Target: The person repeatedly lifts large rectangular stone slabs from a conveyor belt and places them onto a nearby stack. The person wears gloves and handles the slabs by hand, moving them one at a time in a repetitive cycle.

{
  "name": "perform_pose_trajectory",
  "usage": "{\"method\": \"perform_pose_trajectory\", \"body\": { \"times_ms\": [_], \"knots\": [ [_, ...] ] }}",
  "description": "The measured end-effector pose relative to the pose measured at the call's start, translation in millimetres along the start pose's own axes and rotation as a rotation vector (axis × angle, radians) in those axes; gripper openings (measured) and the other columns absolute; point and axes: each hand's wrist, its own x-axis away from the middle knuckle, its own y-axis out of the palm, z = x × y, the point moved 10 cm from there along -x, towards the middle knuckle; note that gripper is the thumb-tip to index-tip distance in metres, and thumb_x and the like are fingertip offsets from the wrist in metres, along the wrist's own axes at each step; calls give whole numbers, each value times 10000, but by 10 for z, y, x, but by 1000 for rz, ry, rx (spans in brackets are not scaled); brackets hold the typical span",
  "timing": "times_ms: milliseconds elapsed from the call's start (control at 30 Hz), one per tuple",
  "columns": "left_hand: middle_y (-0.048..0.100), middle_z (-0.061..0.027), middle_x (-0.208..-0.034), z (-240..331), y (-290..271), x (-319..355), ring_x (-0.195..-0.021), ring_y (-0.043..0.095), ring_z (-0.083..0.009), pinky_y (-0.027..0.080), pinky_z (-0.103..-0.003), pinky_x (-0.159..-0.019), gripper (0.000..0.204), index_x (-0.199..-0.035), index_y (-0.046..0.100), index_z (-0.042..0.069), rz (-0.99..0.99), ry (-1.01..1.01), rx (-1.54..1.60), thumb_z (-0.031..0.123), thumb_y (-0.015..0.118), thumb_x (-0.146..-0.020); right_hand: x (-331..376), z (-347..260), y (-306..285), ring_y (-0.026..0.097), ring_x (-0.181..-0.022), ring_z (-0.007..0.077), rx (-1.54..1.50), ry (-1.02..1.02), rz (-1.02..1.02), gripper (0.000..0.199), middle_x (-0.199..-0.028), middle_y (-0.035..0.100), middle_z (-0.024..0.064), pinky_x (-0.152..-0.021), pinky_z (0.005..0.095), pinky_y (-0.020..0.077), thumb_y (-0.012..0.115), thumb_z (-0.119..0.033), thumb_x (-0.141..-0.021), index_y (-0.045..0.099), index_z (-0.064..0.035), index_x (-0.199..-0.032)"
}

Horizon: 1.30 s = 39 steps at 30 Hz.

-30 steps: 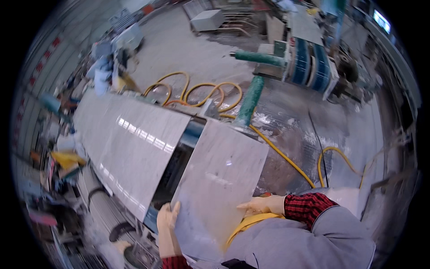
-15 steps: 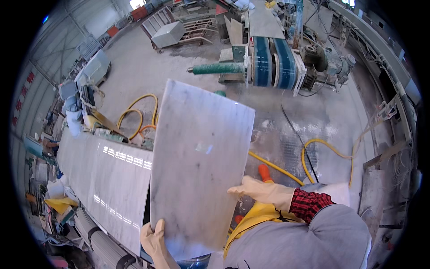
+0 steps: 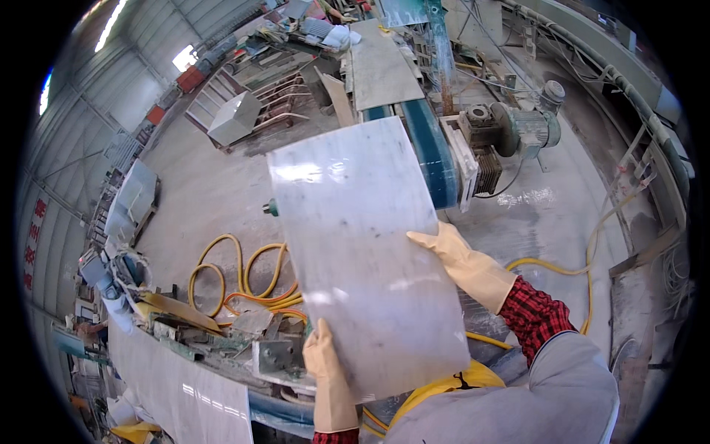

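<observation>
Between my two gloved hands I carry a polished white-grey marble slab (image 3: 362, 274), tilted and raised in front of me. My left hand (image 3: 325, 374), in a cream rubber glove, grips its lower left edge with the thumb on the face and the other fingers hidden behind. On the right edge, higher up, my right hand (image 3: 466, 263) holds it the same way, thumb pointing across the face. Beyond the slab's top is a conveyor with blue belts (image 3: 436, 166). Another marble slab (image 3: 185, 392) lies at the lower left.
An electric motor (image 3: 529, 127) stands beside the conveyor, which bears a flat grey slab (image 3: 381, 70). Yellow hoses (image 3: 240, 274) coil on the floor to the left; another yellow hose (image 3: 547, 265) runs at the right. A metal rack (image 3: 277, 103) stands further back.
The held slab has moved away from the slab at the lower left, toward the conveyor. Both hands kept hold of it. My view has turned and lifted toward the conveyor.
</observation>
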Motion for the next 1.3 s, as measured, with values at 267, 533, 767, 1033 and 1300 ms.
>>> {"method": "perform_pose_trajectory", "body": {
  "times_ms": [267, 533, 767, 1033, 1300],
  "knots": [
    [757, -227, -1186, -485, 1091, -275, -1129, 694, -361, 487, -403, -1003, 724, -1188, 758, -23, -274, -183, -648, 651, 595, -981, -122, 300, -1073, 691, -1134, 186, -29, 210, 209, 540, -1290, 730, 91, -980, 351, 553, 814, -182, -942, 645, -1, -1422],
    [713, -243, -1254, -363, 1653, -635, -1216, 628, -423, 454, -458, -1049, 721, -1116, 707, -19, -452, 36, -724, 658, 480, -1019, -390, 290, -1272, 710, -1150, 181, 228, 232, 195, 415, -1310, 730, 130, -984, 344, 574, 651, -192, -1040, 659, 8, -1403],
    [675, -251, -1337, -271, 1964, -1028, -1284, 603, -418, 444, -480, -1081, 689, -1221, 689, 42, -581, -57, -634, 655, 437, -1034, -538, 192, -1341, 724, -1151, 240, 581, 45, 169, 520, -1273, 734, 168, -965, 343, 591, 582, -357, -1089, 602, 23, -1443],
    [707, -164, -1358, -667, 2394, -1509, -1280, 634, -395, 443, -439, -1098, 687, -1362, 685, 116, -675, -109, -460, 673, 458, -1031, 340, 623, -1467, 706, -1196, 248, 1298, -33, 159, 486, -1314, 707, 168, -997, 397, 576, 611, -337, -1075, 606, -11, -1435],
    [662, -97, -1433, -452, 2323, -1251, -1247, 664, -229, 528, -395, -1086, 573, -1545, 521, 60, -950, -546, 248, 402, 593, -1090, 660, 625, -923, 660, -1247, 230, 456, 305, 221, 507, -1392, 665, 130, -1028, 398, 556, 727, -256, -1021, 590, -39, -1458]
  ]
}}
